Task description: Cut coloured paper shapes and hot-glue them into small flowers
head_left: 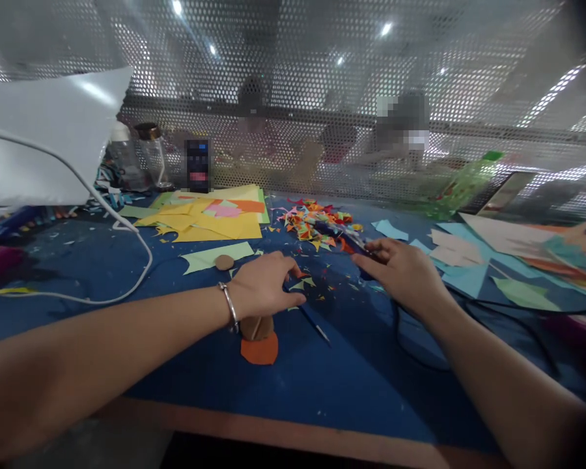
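My left hand (pixel 264 286), with a silver bracelet at its wrist, hovers low over the table, thumb and forefinger apart. Below it lies a thin dark stick with a pale tip (pixel 317 329), its upper end hidden by the fingers. Partly under the wrist are a brown round piece (pixel 257 329) and an orange paper disc (pixel 259 350). My right hand (pixel 403 270) grips a long dark blue tool (pixel 354 244), too blurred to name. That tool reaches over a heap of colourful paper scraps (pixel 305 225). A small brown disc (pixel 224 262) rests by a pale green sheet (pixel 209 257).
Yellow paper sheets (pixel 209 221) lie at back left, near a phone (pixel 198 166) and bottles (pixel 151 156). A white cable (pixel 139 260) loops at left. Blue and pink papers (pixel 459 251) and a black cable (pixel 405 345) lie right. A perforated screen (pixel 293 143) stands behind.
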`<state>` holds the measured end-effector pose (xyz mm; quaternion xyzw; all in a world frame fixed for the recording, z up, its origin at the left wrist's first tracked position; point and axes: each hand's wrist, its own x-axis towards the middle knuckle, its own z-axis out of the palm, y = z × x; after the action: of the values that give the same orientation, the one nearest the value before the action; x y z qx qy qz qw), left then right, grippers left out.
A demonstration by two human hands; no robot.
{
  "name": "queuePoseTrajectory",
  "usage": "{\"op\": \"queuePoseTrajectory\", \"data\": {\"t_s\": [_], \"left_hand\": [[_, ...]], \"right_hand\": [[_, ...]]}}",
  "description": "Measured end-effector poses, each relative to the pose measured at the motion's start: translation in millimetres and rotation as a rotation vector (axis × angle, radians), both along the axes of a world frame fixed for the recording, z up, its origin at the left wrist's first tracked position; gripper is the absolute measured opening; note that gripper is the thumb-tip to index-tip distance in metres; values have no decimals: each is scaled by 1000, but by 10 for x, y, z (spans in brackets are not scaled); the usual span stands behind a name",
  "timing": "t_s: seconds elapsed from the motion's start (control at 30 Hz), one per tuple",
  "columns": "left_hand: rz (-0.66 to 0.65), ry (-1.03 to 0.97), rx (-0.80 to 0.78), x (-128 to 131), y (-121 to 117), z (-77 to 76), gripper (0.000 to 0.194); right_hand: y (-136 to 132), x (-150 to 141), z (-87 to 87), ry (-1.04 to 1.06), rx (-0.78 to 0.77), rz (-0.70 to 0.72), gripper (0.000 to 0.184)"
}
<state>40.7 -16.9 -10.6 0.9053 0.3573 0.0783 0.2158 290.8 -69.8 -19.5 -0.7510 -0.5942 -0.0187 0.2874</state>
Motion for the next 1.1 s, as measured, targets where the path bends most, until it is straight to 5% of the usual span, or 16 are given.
{"op": "queuePoseTrajectory", "data": {"t_s": [0.37,0.83,1.0,1.1], "left_hand": [[-144,108,-8,273,311,113,36],[-187,232,41,313,251,255,36],[-211,205,-15,318,274,199,18],[-198,158,-37,313,292,150,23]], "right_hand": [[-60,63,129,104,47,-18,30],[-77,104,140,223,90,10,35],[-74,98,139,225,71,11,37],[-65,89,130,233,80,17,36]]}}
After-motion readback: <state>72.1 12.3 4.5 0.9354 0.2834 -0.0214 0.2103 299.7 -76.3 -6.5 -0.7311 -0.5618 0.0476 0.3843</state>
